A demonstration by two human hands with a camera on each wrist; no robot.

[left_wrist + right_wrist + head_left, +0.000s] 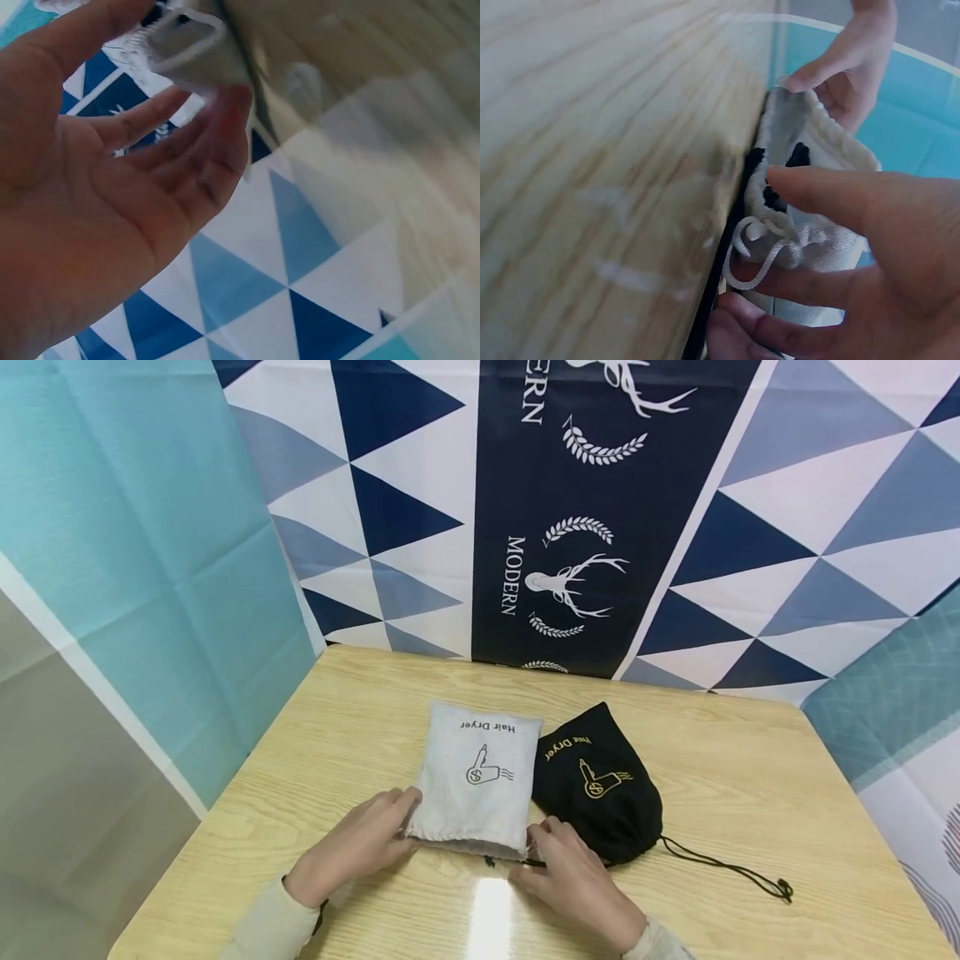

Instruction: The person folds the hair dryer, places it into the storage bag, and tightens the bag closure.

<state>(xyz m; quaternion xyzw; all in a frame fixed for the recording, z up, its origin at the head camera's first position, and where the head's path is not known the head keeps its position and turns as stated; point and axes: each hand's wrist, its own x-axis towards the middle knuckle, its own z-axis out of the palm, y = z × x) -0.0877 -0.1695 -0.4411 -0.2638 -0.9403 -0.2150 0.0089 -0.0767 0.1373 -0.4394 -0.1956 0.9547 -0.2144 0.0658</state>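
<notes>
A white fabric drawstring pouch (472, 806) printed "Hair Dryer" lies flat on the table, its mouth toward me and slightly parted. My left hand (363, 835) pinches the left corner of the mouth between thumb and fingers. At the right corner, my right hand (566, 870) grips the edge, thumb on the rim and fingers underneath. White cord (759, 229) loops out beside the right fingers in the right wrist view. Dark patches (799, 154) show inside the mouth there. Under the pouch's right side tucks a black drawstring pouch (611, 806) with gold lettering.
The black pouch's cord (720, 862) trails right across the wooden table (750, 777), ending in a toggle. A small black piece (490, 861) sits just below the white pouch's mouth. Patterned cloth (420, 510) hangs behind the table, plain teal cloth (165, 552) at left.
</notes>
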